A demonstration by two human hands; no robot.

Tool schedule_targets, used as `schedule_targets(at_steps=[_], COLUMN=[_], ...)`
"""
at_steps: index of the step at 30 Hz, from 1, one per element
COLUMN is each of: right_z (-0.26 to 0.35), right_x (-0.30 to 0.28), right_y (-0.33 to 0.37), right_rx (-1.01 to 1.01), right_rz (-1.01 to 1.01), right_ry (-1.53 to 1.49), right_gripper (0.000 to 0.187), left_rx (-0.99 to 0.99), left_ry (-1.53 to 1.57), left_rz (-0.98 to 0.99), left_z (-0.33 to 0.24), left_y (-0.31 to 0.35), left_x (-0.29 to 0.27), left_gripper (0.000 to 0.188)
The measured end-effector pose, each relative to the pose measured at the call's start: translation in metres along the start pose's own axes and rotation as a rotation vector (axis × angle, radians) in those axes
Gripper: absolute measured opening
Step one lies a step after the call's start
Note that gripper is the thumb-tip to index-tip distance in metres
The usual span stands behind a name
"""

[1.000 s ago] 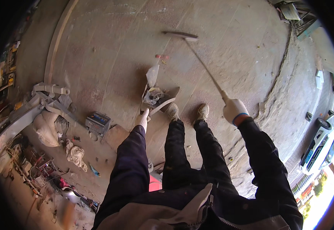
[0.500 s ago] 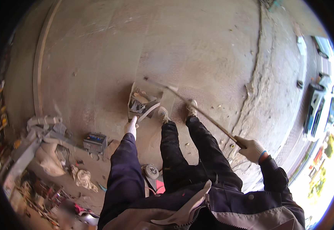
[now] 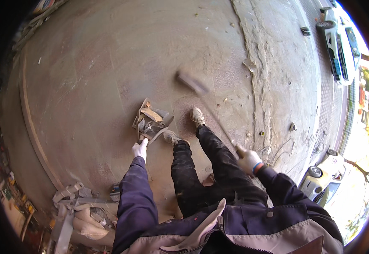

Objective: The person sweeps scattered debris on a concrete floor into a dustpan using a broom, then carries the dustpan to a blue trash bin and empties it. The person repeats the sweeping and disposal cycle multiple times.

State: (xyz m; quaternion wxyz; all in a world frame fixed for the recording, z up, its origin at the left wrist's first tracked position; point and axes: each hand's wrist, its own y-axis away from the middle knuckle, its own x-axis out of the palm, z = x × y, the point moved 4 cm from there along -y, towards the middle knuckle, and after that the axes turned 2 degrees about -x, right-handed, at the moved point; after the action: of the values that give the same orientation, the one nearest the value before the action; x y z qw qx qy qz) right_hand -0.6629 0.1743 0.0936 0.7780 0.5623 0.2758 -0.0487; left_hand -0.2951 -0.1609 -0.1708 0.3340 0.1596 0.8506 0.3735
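Observation:
My left hand point(image 3: 140, 149), in a white work glove, is closed on the near end of a makeshift-looking grey dustpan point(image 3: 158, 134). Scraps of cardboard point(image 3: 151, 114) and grey rubbish fill the pan, which is beside my left shoe. My gloved right hand point(image 3: 249, 161) grips the long handle of a broom point(image 3: 219, 121) at my right side. The blurred broom head point(image 3: 193, 83) is ahead of my right shoe point(image 3: 197, 116), to the right of the pan and apart from it. Whether the bristles touch the floor I cannot tell.
A rough ridge of broken concrete point(image 3: 252, 70) runs along the dusty floor on the right. Beyond it stand a white car point(image 3: 339, 48) and a pale vehicle point(image 3: 322, 175). Loose cable point(image 3: 284, 150) lies at right. A metal frame point(image 3: 63, 224) and sacking point(image 3: 89, 224) are at lower left.
My view has turned, and the floor and cars have shifted in it. The broom head has swung away to the right of the dustpan; my right hand is closer to my leg.

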Motion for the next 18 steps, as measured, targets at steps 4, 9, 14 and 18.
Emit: schedule_targets(at_steps=[4,9,14,18], right_z=[-0.024,-0.055,-0.173,-0.261], right_x=[-0.02,-0.055,-0.158,-0.22], right_y=[0.075,0.085,0.05,-0.044], right_rx=[-0.024,0.051,0.316,0.422], right_rz=[0.25,-0.052,-0.397,-0.476], right_ry=[-0.17,-0.557,-0.487,-0.493], right_gripper=[0.07,0.066,0.056,0.043], left_rx=[-0.071,0.039,0.079,0.095], left_ry=[-0.276,-0.275,-0.286,-0.296], left_rz=[0.058,0.171,0.227,0.262], left_z=[-0.059,-0.099,-0.121,-0.156], left_y=[0.016,-0.014,0.005,0.029], left_x=[0.038,0.08,0.116,0.18], left_gripper=[0.052,0.054,0.048,0.043])
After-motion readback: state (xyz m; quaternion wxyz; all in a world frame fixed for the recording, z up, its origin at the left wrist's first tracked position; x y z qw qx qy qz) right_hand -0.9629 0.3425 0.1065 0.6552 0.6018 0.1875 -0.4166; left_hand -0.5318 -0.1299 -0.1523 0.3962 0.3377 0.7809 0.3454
